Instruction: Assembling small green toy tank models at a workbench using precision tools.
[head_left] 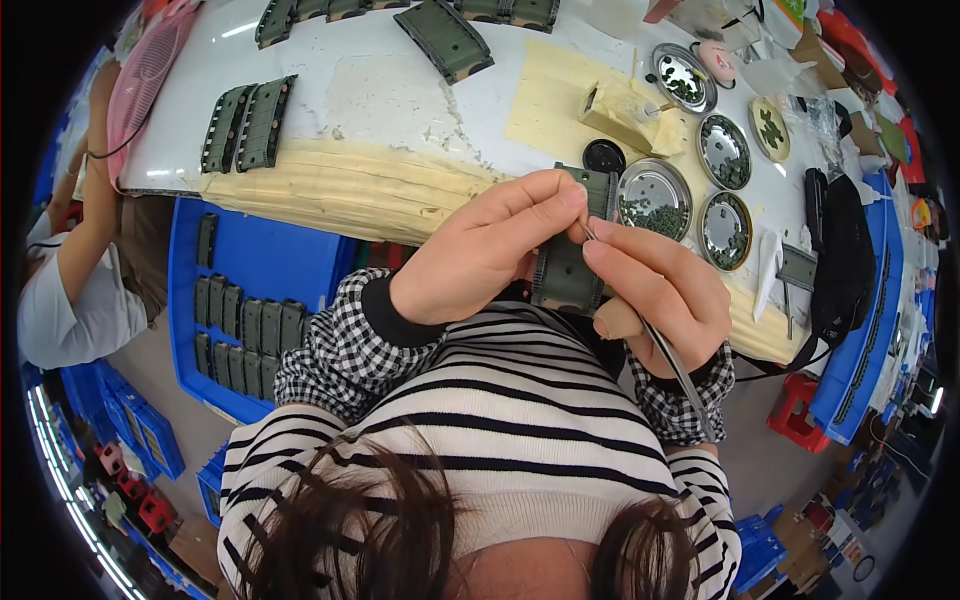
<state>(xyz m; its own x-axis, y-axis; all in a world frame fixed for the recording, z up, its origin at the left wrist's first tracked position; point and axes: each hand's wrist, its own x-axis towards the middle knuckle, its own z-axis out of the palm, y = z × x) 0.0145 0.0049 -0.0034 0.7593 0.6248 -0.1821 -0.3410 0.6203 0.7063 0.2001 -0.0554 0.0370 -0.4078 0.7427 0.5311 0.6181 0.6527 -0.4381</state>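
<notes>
Dark green ribbed panel (pixel 568 268) at the table (pixel 325 55) edge, beneath both hands, presumably propped for close work; left hand (pixel 495 235) pinched, contents too small to tell; right hand (pixel 665 285) grips metal tweezers (pixel 682 376); metal dish (pixel 655 177) of green bits (pixel 655 219) nearby, likely for quick reach.

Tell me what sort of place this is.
Probably a small-parts assembly workshop: a blue tray holds rows of matching green parts, metal dishes of tiny green pieces stand on the bench, and the right hand holds a slim metal tool.
</notes>
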